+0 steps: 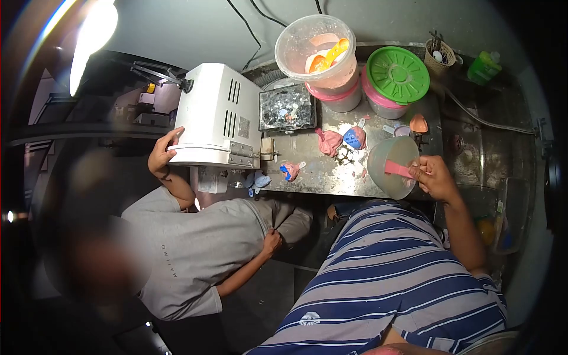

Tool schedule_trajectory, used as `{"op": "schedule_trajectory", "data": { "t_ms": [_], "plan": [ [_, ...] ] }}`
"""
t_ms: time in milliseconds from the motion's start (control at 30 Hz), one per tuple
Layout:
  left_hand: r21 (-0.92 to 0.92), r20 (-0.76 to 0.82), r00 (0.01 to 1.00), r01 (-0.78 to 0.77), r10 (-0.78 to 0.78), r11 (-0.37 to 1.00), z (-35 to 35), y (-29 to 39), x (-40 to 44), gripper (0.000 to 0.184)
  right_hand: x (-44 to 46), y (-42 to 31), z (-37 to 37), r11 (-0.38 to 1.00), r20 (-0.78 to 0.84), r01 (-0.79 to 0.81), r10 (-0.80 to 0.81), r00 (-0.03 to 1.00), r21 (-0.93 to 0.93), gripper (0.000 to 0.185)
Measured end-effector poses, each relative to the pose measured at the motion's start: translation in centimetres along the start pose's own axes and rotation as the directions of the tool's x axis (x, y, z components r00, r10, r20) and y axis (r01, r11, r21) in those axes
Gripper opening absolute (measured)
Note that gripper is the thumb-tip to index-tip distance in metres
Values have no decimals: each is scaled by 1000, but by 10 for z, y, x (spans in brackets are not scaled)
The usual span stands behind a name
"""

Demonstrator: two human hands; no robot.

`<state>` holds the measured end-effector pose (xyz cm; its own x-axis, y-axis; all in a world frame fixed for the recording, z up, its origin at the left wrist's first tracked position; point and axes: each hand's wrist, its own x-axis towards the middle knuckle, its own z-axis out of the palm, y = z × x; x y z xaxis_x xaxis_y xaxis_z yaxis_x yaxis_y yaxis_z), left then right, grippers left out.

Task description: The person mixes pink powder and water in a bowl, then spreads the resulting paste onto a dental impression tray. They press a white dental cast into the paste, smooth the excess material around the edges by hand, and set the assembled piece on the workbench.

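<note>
My right hand (436, 178) is closed around the end of a pink spatula (397, 168). The spatula's flat blade reaches into a translucent, pale green mixing bowl (378, 155) at the front edge of the metal worktop (331, 184). My left hand does not show. Behind the bowl lie a blue-and-pink moulded piece with a handle (355, 137) and a pink moulded lump (329, 143). A small orange-pink cup (419, 123) stands beyond my right hand. Further left is another pink-and-blue moulded piece (290, 171).
A co-worker's hand (163, 152) rests on a white box-shaped machine (207, 118) at left. At the back stand a clear tub (290, 62) with a yellow scoop (338, 48) and a green-lidded tub (397, 76). A sink (473, 160) lies right.
</note>
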<state>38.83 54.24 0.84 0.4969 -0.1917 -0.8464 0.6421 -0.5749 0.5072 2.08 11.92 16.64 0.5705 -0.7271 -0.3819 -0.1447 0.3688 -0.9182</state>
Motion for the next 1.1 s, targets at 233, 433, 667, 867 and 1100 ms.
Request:
{"op": "schedule_trajectory", "data": {
  "t_ms": [233, 433, 667, 867, 1100],
  "plan": [
    [41, -22, 998, -62, 63, 997, -16, 9, 19, 36, 1, -5, 3, 1000, -25, 20, -21, 999, -21, 19],
    [79, -47, 993, -106, 110, 991, -27, 17, 31, 36, 2, -8, 3, 1000, -25, -4, 4, 1000, -24, 20],
    [157, -72, 984, -149, 162, 976, -38, 33, 40, 36, -3, 2, -1, 1000, -36, -14, 14, 999, 20, 20],
    [293, -61, 972, -200, 227, 935, -45, 54, 56, 36, -16, 7, -9, 999, -94, -38, 38, 995, 0, 19],
    [699, 143, 915, -364, 378, 616, -68, 70, 118, 37, -26, 2, -25, 977, -221, 60, -106, 970, -203, 18]
  ]
}}
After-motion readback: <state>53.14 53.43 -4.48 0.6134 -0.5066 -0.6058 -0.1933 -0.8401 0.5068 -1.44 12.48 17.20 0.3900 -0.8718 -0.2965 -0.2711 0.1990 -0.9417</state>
